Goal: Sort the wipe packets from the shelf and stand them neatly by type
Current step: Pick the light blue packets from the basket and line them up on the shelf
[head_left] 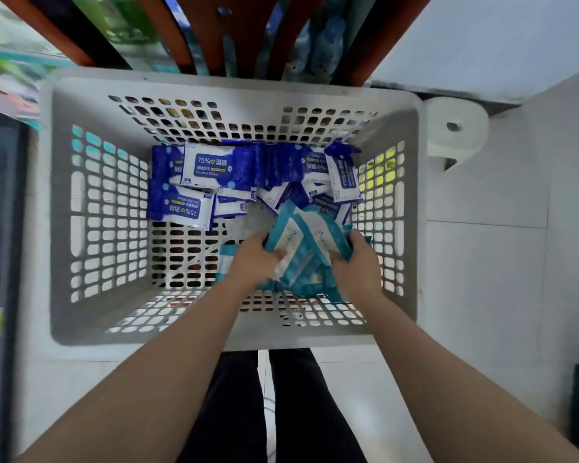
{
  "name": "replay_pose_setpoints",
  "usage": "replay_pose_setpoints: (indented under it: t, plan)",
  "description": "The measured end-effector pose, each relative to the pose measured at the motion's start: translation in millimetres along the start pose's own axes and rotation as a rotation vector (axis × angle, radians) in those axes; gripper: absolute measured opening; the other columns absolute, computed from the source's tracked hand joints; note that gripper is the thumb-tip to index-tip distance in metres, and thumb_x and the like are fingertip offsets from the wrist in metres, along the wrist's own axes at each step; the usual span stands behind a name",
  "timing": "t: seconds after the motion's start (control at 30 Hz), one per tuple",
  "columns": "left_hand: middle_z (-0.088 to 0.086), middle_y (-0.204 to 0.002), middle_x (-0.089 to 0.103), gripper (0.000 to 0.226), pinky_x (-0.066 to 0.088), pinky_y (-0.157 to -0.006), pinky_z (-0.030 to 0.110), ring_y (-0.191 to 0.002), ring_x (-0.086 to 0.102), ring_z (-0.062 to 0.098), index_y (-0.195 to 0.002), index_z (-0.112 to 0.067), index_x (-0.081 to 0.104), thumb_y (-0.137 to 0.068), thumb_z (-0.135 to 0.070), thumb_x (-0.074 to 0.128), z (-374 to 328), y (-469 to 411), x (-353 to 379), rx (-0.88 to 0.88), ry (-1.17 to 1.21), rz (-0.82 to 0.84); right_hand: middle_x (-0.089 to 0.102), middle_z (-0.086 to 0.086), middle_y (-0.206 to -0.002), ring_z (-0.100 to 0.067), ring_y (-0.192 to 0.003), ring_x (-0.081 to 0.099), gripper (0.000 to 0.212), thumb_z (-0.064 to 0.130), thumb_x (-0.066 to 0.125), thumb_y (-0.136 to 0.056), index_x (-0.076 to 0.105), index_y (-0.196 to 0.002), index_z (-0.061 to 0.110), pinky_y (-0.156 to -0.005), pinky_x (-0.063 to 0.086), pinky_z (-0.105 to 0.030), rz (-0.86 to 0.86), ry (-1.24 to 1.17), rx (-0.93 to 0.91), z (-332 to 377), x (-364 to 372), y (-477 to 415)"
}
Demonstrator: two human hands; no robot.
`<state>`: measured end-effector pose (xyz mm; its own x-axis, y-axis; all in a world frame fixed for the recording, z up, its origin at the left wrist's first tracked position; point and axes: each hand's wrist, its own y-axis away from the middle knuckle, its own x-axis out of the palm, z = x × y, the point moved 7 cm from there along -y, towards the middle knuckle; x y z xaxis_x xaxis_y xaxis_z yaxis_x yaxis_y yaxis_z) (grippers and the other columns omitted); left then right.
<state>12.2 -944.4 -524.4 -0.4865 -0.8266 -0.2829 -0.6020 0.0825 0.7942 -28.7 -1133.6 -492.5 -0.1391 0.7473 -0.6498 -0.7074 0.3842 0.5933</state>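
Both hands are down in the grey basket (pixel 214 335). My left hand (pixel 254 259) and right hand (pixel 358 265) are gripping a loose bunch of teal packets (pixel 305 248) between them, near the right wall. Blue alcohol packets (pixel 211 168) are lying jumbled along the far side. My judgement: I should be squaring the teal edges flush, pressing evenly from both sides and leaving blue ones out, before standing the bunch upright.

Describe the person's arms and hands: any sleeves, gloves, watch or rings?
No sleeves show: the left forearm and right forearm are bare to the frame's edge. The left hand and right hand wear no gloves, and neither wrist carries a watch or band. The fingers are blurred and partly buried in the teal wipe packets, so rings cannot be told.
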Motion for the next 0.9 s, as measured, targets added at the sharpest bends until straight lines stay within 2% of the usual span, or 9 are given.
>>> replay_pose_setpoints:
  t: [0.07,0.17,0.3,0.37,0.47,0.57,0.63,0.73,0.9]
  plan:
    - [0.009,-0.112,0.067,0.021,0.056,-0.083,0.043,-0.096,0.065,0.025,-0.114,-0.013,0.06,-0.093,-0.013,0.059,-3,0,-17,-0.009,0.09,0.0,0.066,0.002,-0.099,-0.021,-0.094,0.061,0.024,0.004,0.063,-0.083,0.063,-0.102,0.018,-0.081,0.054,-0.04,0.031,-0.009,-0.107,18,-4,-1]
    - [0.006,-0.11,0.065,0.021,0.054,-0.073,0.036,-0.092,0.062,0.022,-0.118,-0.017,0.058,-0.098,-0.017,0.052,-10,1,-38,-0.004,0.138,0.07,0.064,0.005,-0.089,-0.023,-0.091,0.054,0.024,0.007,0.07,-0.073,0.073,-0.092,0.021,-0.082,0.046,-0.038,0.094,0.284,-0.433,56,-2,0]
    - [0.007,-0.111,0.063,0.026,0.048,-0.077,0.036,-0.098,0.059,0.026,-0.122,-0.02,0.059,-0.099,-0.027,0.048,-18,5,-39,0.008,-0.042,0.296,0.06,-0.007,-0.1,-0.03,-0.096,0.051,0.027,0.011,0.078,-0.069,0.076,-0.095,0.019,-0.082,0.047,-0.043,0.114,0.427,-0.695,93,11,7]
    - [0.006,-0.106,0.066,0.022,0.051,-0.08,0.035,-0.095,0.062,0.022,-0.115,-0.021,0.062,-0.099,-0.028,0.05,-21,9,-34,0.011,-0.098,0.344,0.058,-0.011,-0.12,-0.035,-0.113,0.049,0.025,0.016,0.082,-0.067,0.074,-0.091,0.016,-0.092,0.044,-0.047,0.074,0.463,-0.73,99,14,10]
    - [0.005,-0.107,0.069,0.023,0.053,-0.087,0.034,-0.099,0.065,0.02,-0.114,-0.017,0.065,-0.096,-0.028,0.055,-15,10,-26,-0.007,-0.099,0.414,0.053,-0.008,-0.133,-0.029,-0.131,0.043,0.03,0.024,0.081,-0.07,0.063,-0.093,0.014,-0.107,0.031,-0.042,0.181,0.542,-0.719,93,24,10]
    - [0.005,-0.108,0.068,0.027,0.052,-0.082,0.031,-0.099,0.062,0.021,-0.115,-0.014,0.065,-0.095,-0.03,0.056,3,6,-24,-0.131,0.025,0.435,0.064,-0.001,-0.106,-0.024,-0.1,0.058,0.044,0.033,0.073,-0.079,0.047,-0.112,0.019,-0.101,0.035,-0.035,0.343,0.623,-0.554,73,31,6]
    - [0.009,-0.112,0.067,0.023,0.05,-0.078,0.032,-0.098,0.062,0.023,-0.113,-0.012,0.065,-0.098,-0.022,0.052,14,-9,-34,-0.129,-0.021,0.234,0.061,-0.002,-0.114,-0.027,-0.099,0.058,0.057,0.034,0.069,-0.084,0.038,-0.131,0.024,-0.088,0.046,-0.037,0.456,0.648,-0.442,59,34,5]
    - [0.012,-0.13,0.058,0.034,0.048,-0.086,0.036,-0.109,0.058,0.028,-0.125,-0.011,0.06,-0.095,-0.005,0.046,17,-34,-50,0.031,-0.373,-0.088,0.053,-0.001,-0.122,-0.024,-0.11,0.053,0.046,0.028,0.064,-0.088,0.049,-0.131,0.026,-0.086,0.045,-0.033,0.6,0.685,-0.402,48,37,5]
    - [0.014,-0.143,0.041,0.067,0.046,-0.096,0.047,-0.127,0.043,0.032,-0.139,-0.008,0.043,-0.076,0.001,0.065,-4,-64,-14,0.449,-0.794,0.014,0.057,0.0,-0.119,-0.022,-0.108,0.054,0.04,0.019,0.07,-0.082,0.061,-0.12,0.025,-0.094,0.048,-0.041,0.717,0.713,-0.323,32,36,-4]
